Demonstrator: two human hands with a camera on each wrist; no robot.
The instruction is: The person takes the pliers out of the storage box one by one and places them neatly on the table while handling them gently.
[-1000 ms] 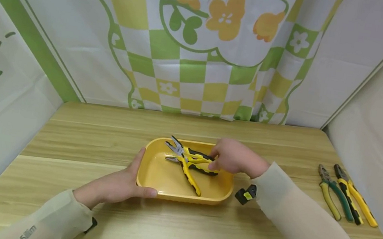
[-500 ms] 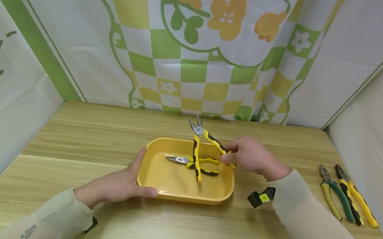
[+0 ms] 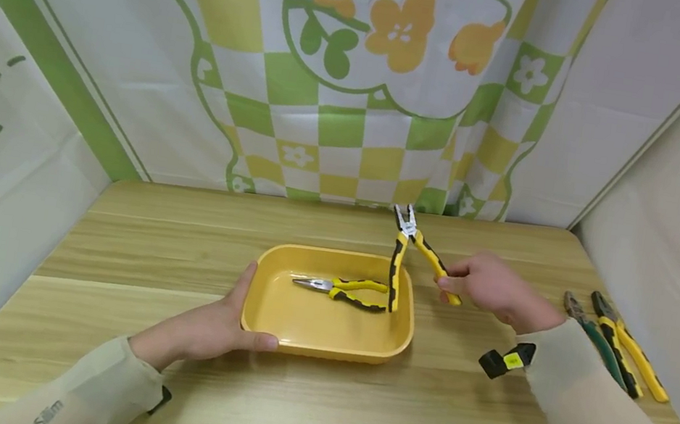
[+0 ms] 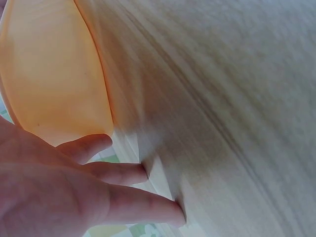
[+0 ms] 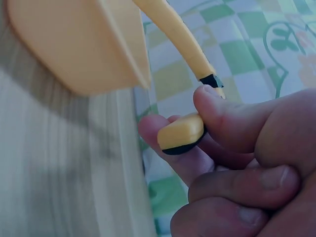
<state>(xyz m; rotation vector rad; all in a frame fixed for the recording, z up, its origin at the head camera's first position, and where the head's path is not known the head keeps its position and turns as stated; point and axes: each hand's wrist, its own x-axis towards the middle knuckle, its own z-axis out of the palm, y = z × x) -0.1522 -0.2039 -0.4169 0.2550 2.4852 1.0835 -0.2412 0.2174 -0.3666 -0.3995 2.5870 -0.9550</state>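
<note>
My right hand (image 3: 496, 287) pinches one handle of the yellow-and-black pliers (image 3: 395, 272), which hang spread, jaws up, above the tray's right side. In the right wrist view the handle's end (image 5: 181, 131) shows between the thumb and curled fingers of that hand (image 5: 247, 153). Long-nose pliers (image 3: 362, 286) lie in the yellow tray (image 3: 319, 348), nose to the left. At the tray's left end rests my left hand (image 3: 207, 328), thumb along the front rim. Seen from the left wrist, this hand (image 4: 64, 182) has extended fingers beside the tray (image 4: 54, 74).
Green-handled pliers (image 3: 606, 347) and yellow-and-black pliers (image 3: 638, 355) lie on the wooden table (image 3: 316, 414) at the right, the green ones partly hidden by my right sleeve. A patterned curtain (image 3: 366, 128) hangs behind the table.
My right hand has lifted the pliers off the long-nose pair and carried them to the right, over the tray's right edge. My left hand has stayed at the tray.
</note>
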